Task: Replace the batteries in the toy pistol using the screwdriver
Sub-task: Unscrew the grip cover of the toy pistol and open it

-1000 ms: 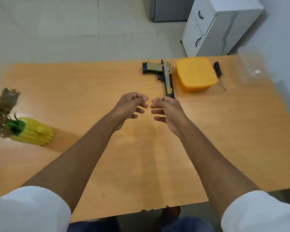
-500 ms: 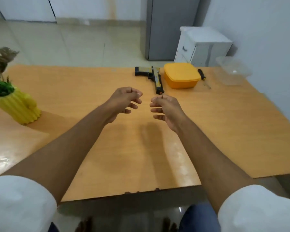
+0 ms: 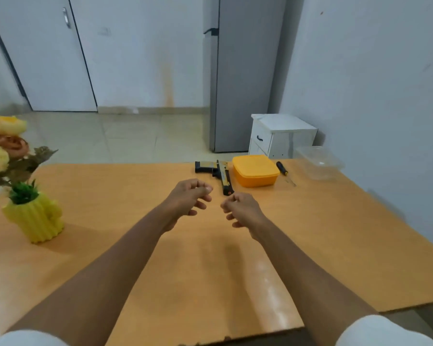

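Left grip [image 3: 189,197]: hovered over the counter [image 3: 140,245], fingers loosely curled, holding nothing.
Right grip [image 3: 240,207]: beside it, likewise curled and empty.
Toy pistol [image 3: 218,172]: lay flat just beyond both hands.
Yellow box [image 3: 255,171]: right of the pistol, lidded.
Screwdriver [image 3: 283,169]: right of the box.

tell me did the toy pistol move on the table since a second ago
No. The toy pistol lies just left of the orange box near the table's far edge, as before; only the camera tilted up.
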